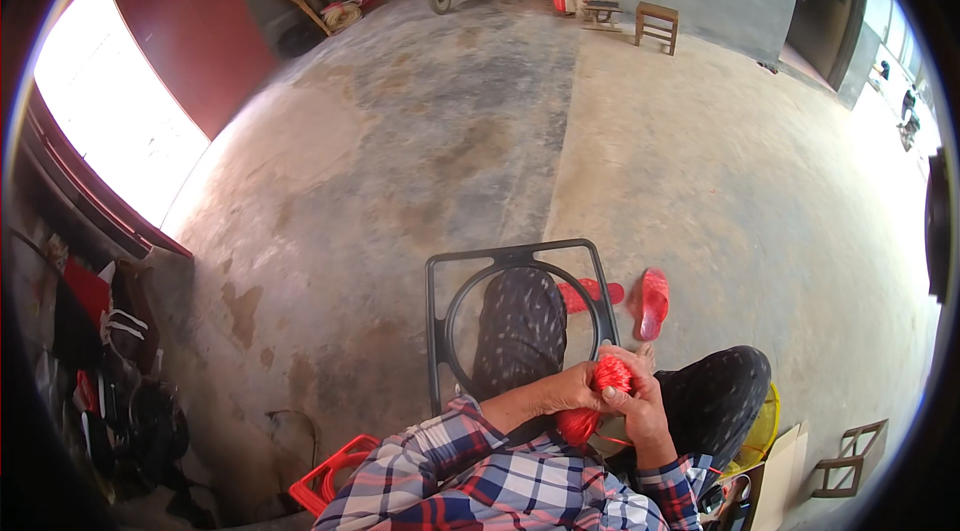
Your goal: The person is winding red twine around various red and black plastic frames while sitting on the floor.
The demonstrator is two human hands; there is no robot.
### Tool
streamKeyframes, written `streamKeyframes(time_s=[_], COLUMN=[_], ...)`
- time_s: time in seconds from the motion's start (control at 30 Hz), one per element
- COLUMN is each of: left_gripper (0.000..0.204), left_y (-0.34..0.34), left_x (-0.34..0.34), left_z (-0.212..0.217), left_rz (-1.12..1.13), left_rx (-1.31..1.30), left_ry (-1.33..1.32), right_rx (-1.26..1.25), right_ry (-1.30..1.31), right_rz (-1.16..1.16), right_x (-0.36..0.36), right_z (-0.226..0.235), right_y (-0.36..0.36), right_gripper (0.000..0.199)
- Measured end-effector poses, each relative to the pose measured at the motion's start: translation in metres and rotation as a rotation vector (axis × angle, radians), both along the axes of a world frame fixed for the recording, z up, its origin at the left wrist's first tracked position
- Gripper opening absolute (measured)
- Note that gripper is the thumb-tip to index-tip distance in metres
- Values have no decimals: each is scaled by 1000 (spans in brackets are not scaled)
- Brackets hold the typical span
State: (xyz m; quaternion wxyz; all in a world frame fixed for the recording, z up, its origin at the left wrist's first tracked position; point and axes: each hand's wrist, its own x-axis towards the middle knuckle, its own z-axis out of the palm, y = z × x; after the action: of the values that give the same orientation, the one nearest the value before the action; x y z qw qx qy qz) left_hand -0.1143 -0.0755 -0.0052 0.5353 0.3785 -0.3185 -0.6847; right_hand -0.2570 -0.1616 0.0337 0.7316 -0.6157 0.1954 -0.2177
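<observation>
Here, I have a red stringy bundle (612, 374) gripped, left hand (572, 389) and right hand (648, 415) close together, both curled around it.

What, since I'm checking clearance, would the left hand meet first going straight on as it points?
The left hand would likely meet the red bundle first, then the right hand; exact depth between them is unclear.

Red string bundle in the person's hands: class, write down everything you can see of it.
The red string bundle looks like shiny, thin plastic strands, gathered into a rounded upper clump and another below. It is held tilted above the lap, between left hand and right hand, both gripping it. A loose end seems to trail rightward. Fingers partly hide its middle.
</observation>
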Motion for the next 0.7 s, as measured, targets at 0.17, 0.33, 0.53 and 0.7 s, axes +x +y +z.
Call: streamKeyframes(time_s=[0.17,0.33,0.53,0.7], left_gripper=[43,39,15,16], left_y=[4,5,5,11], left_x=[0,-8,13,27], left_z=[8,5,-17,-46], left_rz=[-82,74,313,427], left_rx=[10,-162,-18,111], left_ry=[19,-100,-215,154], right_rx=[-65,-168,91,19], right_ry=[-33,-27,-61,-274], right_rz=[50,111,-216,-652], right_x=[-3,1,-35,-116], right_z=[-11,-6,22,15], right_y=[-3,-2,-46,-99], right_gripper=[51,53,67,37])
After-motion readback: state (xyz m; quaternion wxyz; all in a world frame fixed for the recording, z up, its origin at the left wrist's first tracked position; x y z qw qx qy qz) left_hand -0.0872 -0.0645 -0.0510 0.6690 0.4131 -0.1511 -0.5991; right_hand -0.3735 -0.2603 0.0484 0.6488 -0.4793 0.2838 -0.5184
